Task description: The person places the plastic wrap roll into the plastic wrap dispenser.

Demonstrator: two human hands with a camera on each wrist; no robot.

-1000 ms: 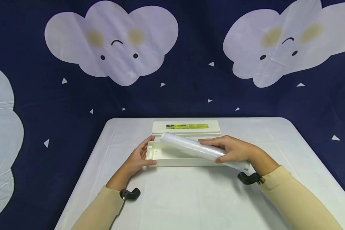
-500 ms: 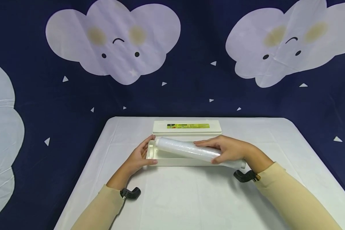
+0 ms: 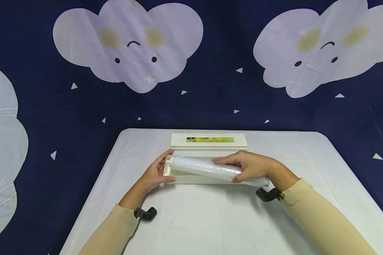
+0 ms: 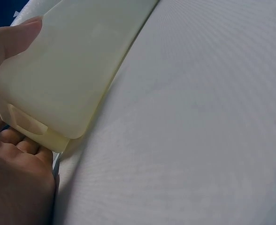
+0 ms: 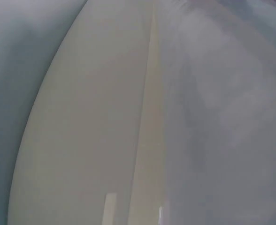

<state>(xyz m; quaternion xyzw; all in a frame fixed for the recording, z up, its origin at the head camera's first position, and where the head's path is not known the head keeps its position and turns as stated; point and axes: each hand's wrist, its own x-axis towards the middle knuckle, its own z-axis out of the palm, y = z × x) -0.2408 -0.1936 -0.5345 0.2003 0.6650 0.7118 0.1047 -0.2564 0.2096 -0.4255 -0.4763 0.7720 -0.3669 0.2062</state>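
A long cream box point(image 3: 198, 180) lies open-topped on the table. My left hand point(image 3: 150, 176) grips its left end, the thumb on the front wall and the fingers round the end. In the left wrist view the thumb presses the box's front wall point(image 4: 77, 65). My right hand point(image 3: 253, 165) holds a roll of clear plastic wrap point(image 3: 196, 166) from above, near its right part. The roll slants over the box: its left end sits low inside the left end, while its right end sticks out past the front wall. The right wrist view shows the roll point(image 5: 222, 103) close up beside the box.
Just behind the box lies its cream lid point(image 3: 178, 142) with a yellow-green label point(image 3: 210, 139); whether they are joined I cannot tell. A white cloth-covered table point(image 3: 204, 219) spreads around. Beyond it hangs a dark blue curtain point(image 3: 210, 102) with cloud prints.
The right hand has moved slightly left and lowered the roll. Its left end has gone from above the box down into the box's left end. The left hand has kept its hold.
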